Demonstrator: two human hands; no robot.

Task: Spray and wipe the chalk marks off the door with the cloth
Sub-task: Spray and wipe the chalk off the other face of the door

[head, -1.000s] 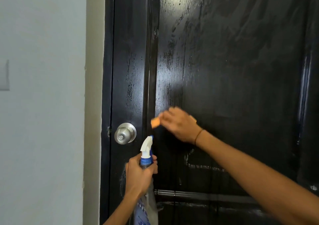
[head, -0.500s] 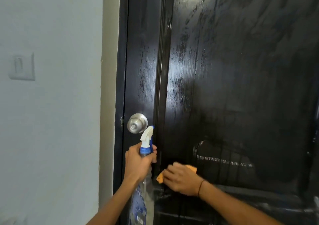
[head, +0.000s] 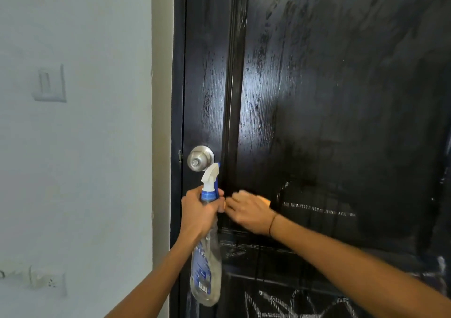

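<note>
The black door (head: 329, 103) fills the right of the view, glossy and streaked wet. My right hand (head: 249, 211) presses an orange cloth (head: 266, 201) flat against the door panel, just right of the bottle; only the cloth's edges show. My left hand (head: 199, 211) grips the neck of a clear spray bottle (head: 206, 264) with a white and blue trigger head. A faint dotted chalk line (head: 319, 210) runs right of the cloth. White chalk scribbles (head: 292, 303) cover the lower panel.
A silver round doorknob (head: 200, 158) sits just above the sprayer head. The pale wall at left carries a light switch (head: 50, 83) and a socket (head: 47, 281) lower down.
My right hand with the cloth went from knob height down the panel, then came back up a little beside the bottle. The view has tilted down, showing more chalk at the bottom.
</note>
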